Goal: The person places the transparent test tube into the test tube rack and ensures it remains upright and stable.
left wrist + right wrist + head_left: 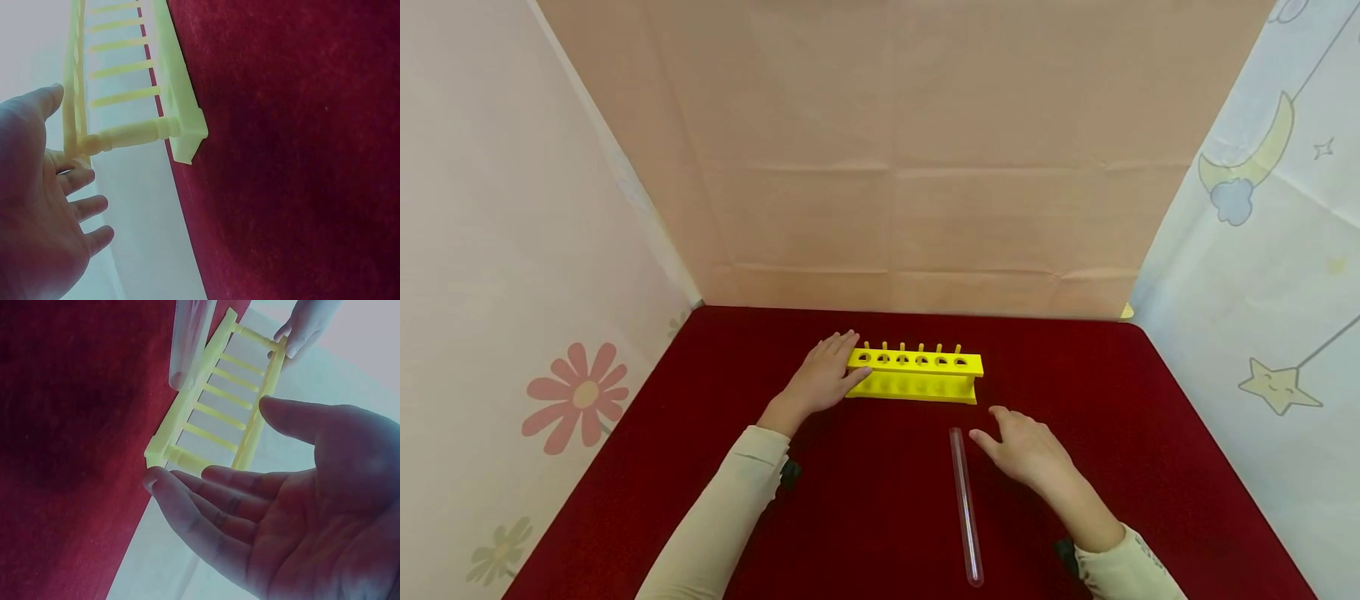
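Observation:
A yellow test tube rack (914, 362) stands upright, with a row of round holes along its top board and pegs behind. My left hand (829, 377) holds the rack's left end, thumb at the front and fingers toward the back. In the left wrist view, the thumb and index finger of that hand (44, 206) meet the end of the top board. A clear glass test tube (966, 508) lies on the table in front of the rack, its rounded end toward me. Just right of the tube's far end, my right hand (1030, 450) hovers with fingers spread and nothing in them.
Dark red cloth covers the table (865, 500). A tan sheet (895, 167) hangs behind it. Printed white sheets rise at both sides, the left one (490, 250) with flowers and the right one (1300, 275) with moon and stars.

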Tool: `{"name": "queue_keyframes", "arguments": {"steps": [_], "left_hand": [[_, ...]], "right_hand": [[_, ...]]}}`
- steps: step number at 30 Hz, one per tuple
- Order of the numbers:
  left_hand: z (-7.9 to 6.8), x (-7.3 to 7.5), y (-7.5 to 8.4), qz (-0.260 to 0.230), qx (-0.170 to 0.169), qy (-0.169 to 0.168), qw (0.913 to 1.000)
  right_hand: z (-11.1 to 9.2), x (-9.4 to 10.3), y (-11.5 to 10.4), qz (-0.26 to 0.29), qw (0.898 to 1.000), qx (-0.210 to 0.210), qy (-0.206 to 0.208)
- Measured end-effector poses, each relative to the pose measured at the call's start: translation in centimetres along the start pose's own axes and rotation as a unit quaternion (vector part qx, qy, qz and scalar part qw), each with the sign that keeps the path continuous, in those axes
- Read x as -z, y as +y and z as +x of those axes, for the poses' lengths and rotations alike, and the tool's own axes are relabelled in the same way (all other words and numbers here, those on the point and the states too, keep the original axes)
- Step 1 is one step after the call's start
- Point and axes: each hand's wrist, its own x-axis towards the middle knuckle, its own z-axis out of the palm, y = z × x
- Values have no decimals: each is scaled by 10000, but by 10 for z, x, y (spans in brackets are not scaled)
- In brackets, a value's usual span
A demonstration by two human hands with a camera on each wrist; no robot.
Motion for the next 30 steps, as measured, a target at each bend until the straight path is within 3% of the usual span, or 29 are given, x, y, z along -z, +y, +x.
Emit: {"name": "queue_keyframes", "arguments": {"steps": [30], "left_hand": [[8, -4, 4, 30, 30, -194, 9998]], "right_hand": [[-2, -17, -19, -49, 9996, -43, -262]]}}
